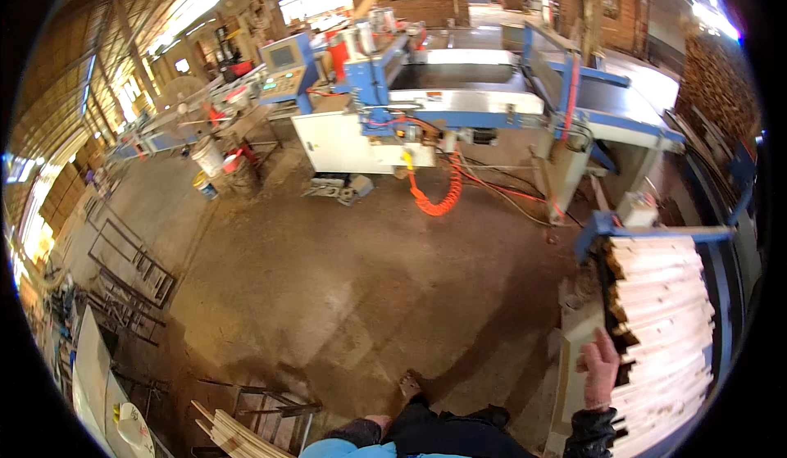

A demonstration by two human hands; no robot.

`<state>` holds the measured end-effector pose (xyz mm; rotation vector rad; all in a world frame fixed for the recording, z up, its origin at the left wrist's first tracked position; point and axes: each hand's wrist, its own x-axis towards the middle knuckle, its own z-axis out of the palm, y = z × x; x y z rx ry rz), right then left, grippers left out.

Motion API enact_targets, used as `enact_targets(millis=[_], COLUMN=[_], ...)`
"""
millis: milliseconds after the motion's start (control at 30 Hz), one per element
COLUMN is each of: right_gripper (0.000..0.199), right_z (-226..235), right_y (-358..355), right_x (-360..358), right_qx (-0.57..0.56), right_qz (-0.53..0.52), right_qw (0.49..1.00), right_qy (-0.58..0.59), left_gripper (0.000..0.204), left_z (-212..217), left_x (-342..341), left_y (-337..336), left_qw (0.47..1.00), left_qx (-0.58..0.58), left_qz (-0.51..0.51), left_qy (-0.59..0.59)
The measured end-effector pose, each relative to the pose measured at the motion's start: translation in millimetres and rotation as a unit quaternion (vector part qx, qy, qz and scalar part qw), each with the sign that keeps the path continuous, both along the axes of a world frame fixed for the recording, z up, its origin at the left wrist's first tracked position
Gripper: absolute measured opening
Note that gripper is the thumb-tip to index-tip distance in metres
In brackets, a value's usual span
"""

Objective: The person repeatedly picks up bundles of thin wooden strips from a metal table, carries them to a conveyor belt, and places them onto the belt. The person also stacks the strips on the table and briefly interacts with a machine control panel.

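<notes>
1 hand shows clearly, the right hand (601, 368), fingers spread loosely and resting on the ends of a stack of pale, rough-sawn wooden slats (664, 327) at the right, which lies in a blue metal frame (656, 233). The left hand is hidden at the lower edge, so its state cannot be told. 1 blue and white woodworking machine (426, 97) stands across the dusty concrete floor (344, 278), with 1 coiled orange hose (438, 192) hanging below it and 2 buckets (206, 159) nearby.

pale wood strips (664, 327), stacked flat
</notes>
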<state>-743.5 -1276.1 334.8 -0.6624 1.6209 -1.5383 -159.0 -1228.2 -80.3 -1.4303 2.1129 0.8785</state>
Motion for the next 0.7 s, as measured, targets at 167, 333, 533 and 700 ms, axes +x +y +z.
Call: enact_targets(millis=[167, 333, 533, 700], right_gripper=[0.07, 0.06, 0.038, 0.06], right_z=[-63, -223, -381, -434], right_y=[-182, -272, -263, -312], right_x=[149, 216, 184, 197], right_qx=[0.098, 0.277, 0.206, 0.332], right_qz=[0.267, 0.351, 0.659, 0.686], right_qw=[0.956, 0.894, 0.533, 0.482], right_qy=[-0.07, -0.032, 0.489, 0.432], left_gripper=[0.034, 0.036, 0.024, 0.024], left_z=[-2, 8, 24, 39], left_x=[92, 165, 188, 208], left_y=[-35, -110, -199, -282], left_qw=[0.801, 0.907, 0.963, 0.914], left_qx=[0.126, -0.057, -0.16, 0.007], left_qz=[0.582, 0.409, 0.214, 0.406], left_qy=[0.071, 0.077, -0.034, 0.018])
